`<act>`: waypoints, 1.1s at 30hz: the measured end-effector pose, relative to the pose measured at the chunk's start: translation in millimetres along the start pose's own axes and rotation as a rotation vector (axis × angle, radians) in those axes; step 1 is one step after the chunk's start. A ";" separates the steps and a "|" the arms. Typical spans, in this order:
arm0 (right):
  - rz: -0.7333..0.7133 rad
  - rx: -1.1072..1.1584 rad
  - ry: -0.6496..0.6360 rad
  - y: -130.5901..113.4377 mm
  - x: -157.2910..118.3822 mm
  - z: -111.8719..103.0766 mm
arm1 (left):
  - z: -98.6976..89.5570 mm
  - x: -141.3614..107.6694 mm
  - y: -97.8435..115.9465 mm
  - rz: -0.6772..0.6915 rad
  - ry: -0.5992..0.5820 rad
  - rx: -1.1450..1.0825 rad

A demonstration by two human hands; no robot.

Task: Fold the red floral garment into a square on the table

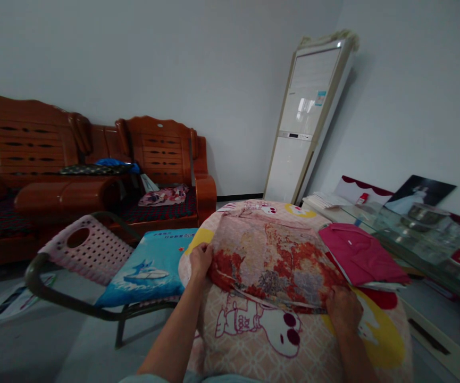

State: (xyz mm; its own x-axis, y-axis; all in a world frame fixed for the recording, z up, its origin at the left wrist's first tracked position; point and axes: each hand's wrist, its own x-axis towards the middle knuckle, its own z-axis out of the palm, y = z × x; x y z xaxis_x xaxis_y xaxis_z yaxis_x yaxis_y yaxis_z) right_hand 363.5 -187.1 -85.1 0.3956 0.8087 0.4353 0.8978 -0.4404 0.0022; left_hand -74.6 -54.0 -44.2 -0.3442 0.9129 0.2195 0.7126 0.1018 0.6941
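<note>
A thin garment with a red, orange and grey print lies spread flat over a cloth-covered table. My left hand is closed on its left edge, the fingertips pinching the fabric. At the lower right corner, my right hand curls its fingers over the garment's edge. Under it, the tablecloth is pinkish beige with cartoon figures and yellow patches. A folded magenta garment rests on the table's right side, just beyond my right hand.
Left of the table stands a metal-framed chair with a blue cushion. Wooden sofas line the wall. A tall air conditioner fills the corner. A glass-topped cabinet on the right carries a metal bowl and a photo.
</note>
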 end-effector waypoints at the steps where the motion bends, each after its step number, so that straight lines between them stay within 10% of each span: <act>1: 0.000 0.003 0.001 -0.8 0.5 -1.5 | -2.6 1.4 -2.3 0.003 0.006 0.042; 6: -0.202 0.170 0.117 -28.6 -4.9 -14.0 | -13.9 12.0 -12.1 -0.012 -0.132 0.151; 12: -0.602 0.573 0.108 -116.8 -46.4 -38.0 | -28.6 21.5 -17.3 0.097 -0.413 0.073; 16: -0.731 0.692 0.017 -156.0 -67.7 -53.8 | -40.1 16.0 -7.8 0.257 -0.283 0.104; 19: -0.770 0.683 -0.025 -164.1 -74.2 -60.0 | -46.3 9.8 4.6 0.343 -0.280 0.079; 24: -0.791 0.654 -0.055 -163.9 -79.2 -61.3 | -46.6 -2.2 11.7 0.393 -0.657 0.146; 33: -0.774 0.669 0.027 -171.6 -80.0 -53.9 | -35.1 -18.8 8.6 0.404 -0.512 0.351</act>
State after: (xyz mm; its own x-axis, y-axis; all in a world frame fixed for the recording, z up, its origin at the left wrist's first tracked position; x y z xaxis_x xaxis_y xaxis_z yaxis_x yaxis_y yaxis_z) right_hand 167.4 -197.2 -71.8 -0.3352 0.7663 0.5481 0.8327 0.5131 -0.2081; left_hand -83.4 -84.1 -18.3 0.2532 0.9674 0.0046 0.9066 -0.2389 0.3480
